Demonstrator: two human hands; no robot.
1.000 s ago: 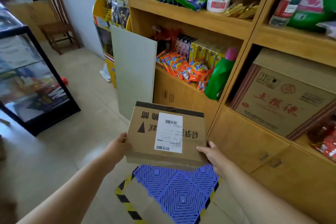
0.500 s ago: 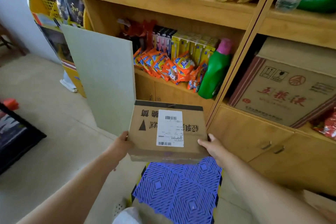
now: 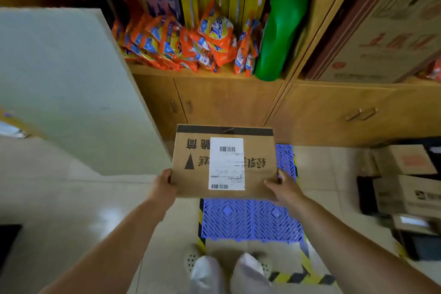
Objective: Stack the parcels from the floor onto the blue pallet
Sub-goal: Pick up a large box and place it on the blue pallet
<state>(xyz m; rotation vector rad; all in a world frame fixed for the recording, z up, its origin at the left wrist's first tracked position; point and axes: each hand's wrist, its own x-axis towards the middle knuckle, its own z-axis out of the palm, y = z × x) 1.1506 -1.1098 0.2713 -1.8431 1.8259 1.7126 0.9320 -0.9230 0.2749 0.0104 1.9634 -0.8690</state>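
Two-handed grip, left hand (image 3: 164, 184) and right hand (image 3: 285, 187), cardboard parcel (image 3: 224, 162) above blue pallet (image 3: 250, 219)

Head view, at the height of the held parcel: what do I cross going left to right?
Pale leaning board → left hand → parcel → right hand → blue pallet edge → stacked cardboard boxes on the floor.

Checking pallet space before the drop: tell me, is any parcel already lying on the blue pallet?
No: the blue pallet shows only bare grid, and the parcel is held above it by both hands.
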